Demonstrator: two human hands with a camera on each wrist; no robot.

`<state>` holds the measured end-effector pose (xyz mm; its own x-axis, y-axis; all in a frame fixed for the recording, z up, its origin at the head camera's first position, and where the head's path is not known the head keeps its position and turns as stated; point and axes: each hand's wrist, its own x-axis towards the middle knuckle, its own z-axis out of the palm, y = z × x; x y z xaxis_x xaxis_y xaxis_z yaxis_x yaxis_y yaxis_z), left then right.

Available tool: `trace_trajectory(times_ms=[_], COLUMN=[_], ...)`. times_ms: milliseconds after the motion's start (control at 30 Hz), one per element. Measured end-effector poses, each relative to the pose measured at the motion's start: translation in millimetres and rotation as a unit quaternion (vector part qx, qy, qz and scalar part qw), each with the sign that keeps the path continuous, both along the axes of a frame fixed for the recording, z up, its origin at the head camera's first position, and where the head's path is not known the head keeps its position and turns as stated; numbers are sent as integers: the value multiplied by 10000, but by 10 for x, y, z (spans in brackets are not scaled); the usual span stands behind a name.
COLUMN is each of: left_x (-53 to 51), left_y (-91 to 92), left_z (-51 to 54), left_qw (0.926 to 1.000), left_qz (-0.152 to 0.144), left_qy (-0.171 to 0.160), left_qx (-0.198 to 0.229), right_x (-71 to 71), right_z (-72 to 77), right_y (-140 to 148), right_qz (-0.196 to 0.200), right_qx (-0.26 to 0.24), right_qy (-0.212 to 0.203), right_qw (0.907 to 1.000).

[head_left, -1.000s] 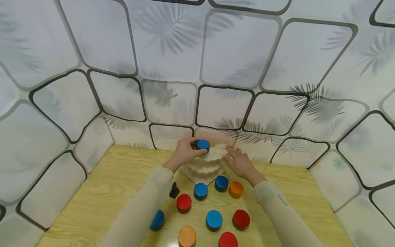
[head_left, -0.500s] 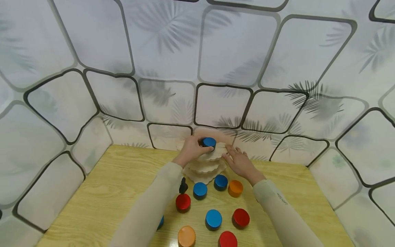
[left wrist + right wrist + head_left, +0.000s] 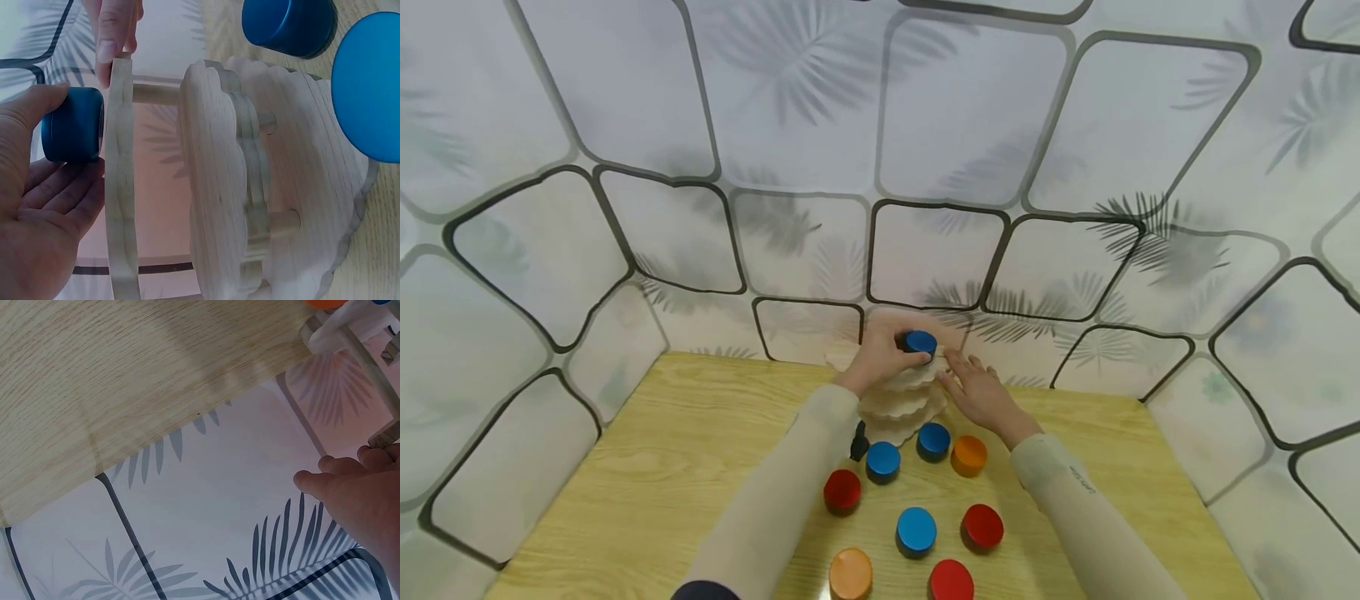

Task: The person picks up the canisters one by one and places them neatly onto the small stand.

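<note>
A blue round tin (image 3: 921, 342) is pinched between the thumb and fingers of my left hand (image 3: 878, 360), over the top tier of a pale wooden scalloped stand (image 3: 901, 405). In the left wrist view the tin (image 3: 72, 125) sits right against the top tier (image 3: 121, 187), or a hair off it; I cannot tell which. My right hand (image 3: 983, 395) rests its fingertips on the right edge of that tier. The stand's tiers are joined by dowels (image 3: 284, 222), and its back is hidden in the head view.
In front of the stand on the wooden table (image 3: 647, 467) stand several blue tins (image 3: 916, 530), red tins (image 3: 982, 527) and orange tins (image 3: 851, 573). Behind is a patterned wall (image 3: 805, 250). A small black object (image 3: 859, 442) shows beside the left sleeve.
My left hand has moved to the right with the blue tin, across the top tier. A blue tin at the lower left has become hidden behind my sleeve. My right hand stays in place.
</note>
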<state>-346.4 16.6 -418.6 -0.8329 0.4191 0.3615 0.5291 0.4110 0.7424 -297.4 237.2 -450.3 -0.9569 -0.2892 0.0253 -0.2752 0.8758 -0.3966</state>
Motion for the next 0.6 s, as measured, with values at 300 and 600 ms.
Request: trace_trajectory(times_ms=[300,600], left_x=[-11,-36], left_y=[78,173], left_z=[-14,-54], left_qw=[9992,9991], left_qz=[100,-50], left_qy=[-355,-355], left_qx=[-168,-247], right_x=[7,9], right_z=[19,31], right_y=[-12,-16], right_qz=[-3,-37], right_qx=[41,128], right_qy=[7,-57], right_qw=[10000,9999])
